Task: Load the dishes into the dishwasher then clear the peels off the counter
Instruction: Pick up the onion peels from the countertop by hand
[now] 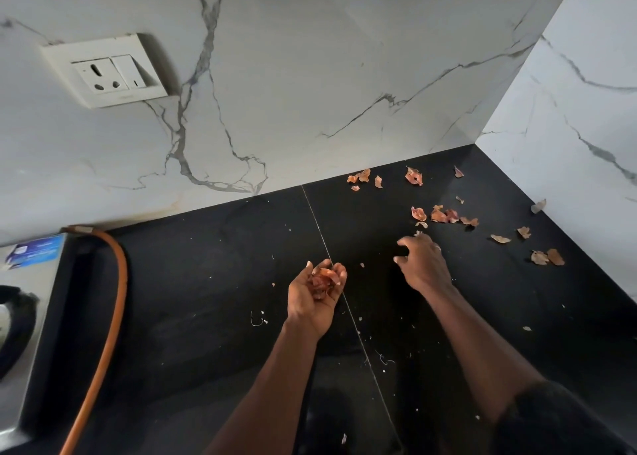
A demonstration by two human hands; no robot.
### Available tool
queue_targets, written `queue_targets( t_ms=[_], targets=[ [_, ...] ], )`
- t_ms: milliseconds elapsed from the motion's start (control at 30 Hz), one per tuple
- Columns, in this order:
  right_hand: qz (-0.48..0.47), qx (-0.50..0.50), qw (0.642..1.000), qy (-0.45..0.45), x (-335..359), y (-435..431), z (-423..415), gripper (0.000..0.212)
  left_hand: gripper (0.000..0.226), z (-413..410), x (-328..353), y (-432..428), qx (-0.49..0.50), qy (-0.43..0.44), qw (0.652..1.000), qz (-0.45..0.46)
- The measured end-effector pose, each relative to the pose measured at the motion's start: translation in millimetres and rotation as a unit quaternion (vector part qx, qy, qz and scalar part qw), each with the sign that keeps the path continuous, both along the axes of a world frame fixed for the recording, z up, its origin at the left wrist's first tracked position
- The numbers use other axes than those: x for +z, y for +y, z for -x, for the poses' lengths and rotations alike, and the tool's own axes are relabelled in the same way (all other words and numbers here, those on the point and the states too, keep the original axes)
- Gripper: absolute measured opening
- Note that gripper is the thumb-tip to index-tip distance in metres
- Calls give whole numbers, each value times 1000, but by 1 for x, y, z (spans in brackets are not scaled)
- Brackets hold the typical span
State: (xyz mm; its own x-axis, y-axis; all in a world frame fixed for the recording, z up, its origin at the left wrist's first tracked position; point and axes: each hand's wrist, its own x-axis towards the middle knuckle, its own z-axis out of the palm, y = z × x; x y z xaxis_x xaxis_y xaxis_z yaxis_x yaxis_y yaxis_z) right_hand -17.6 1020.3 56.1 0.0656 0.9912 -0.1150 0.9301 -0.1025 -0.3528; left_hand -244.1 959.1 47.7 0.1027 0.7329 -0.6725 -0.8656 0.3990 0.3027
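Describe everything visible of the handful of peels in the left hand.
The handful of peels is a small loose heap of thin, dry, papery flakes, orange-brown to reddish, crumpled and overlapping. It lies in the palm of the left hand, which is turned palm up with its fingers curled round it, above the black counter beside the seam. Only that hand touches it. The flakes look like the loose peels scattered on the counter farther right.

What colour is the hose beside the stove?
Orange, seen in the head view: the hose curves along the black counter.
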Motion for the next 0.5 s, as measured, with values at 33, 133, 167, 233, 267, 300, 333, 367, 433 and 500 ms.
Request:
queue_targets(
  t_ms=[33,133,167,233,267,300,333,367,433,500],
  targets=[
    [10,8,1000,-17,-6,-1,-7,40,37,-1,0,-1,-2,-2,1000,0],
    [-8,35,998,-47,-17,-3,-12,26,39,-1,1,-1,-3,-3,1000,6],
    [2,39,998,-52,-17,-4,-9,21,40,-1,0,-1,1,-3,1000,8],
    [24,48,997,-47,-15,-7,2,14,41,-1,1,-1,7,1,1000,10],
    [16,52,998,-31,-14,-9,10,11,41,0,2,-1,7,2,1000,10],
    [-5,57,998,-5,-10,-13,19,11,41,-1,3,-1,9,2,1000,10],
    [-27,63,997,25,-5,-18,31,12,40,0,1,-1,9,5,1000,11],
    [-46,71,995,60,3,-23,43,14,40,-2,0,0,8,8,1000,13],
    [-73,103,985,120,21,-34,69,16,38,-3,-2,1,8,4,1000,11],
    [-81,151,973,156,36,-46,92,14,39,-3,-4,0,-2,8,1000,7]
  ],
)
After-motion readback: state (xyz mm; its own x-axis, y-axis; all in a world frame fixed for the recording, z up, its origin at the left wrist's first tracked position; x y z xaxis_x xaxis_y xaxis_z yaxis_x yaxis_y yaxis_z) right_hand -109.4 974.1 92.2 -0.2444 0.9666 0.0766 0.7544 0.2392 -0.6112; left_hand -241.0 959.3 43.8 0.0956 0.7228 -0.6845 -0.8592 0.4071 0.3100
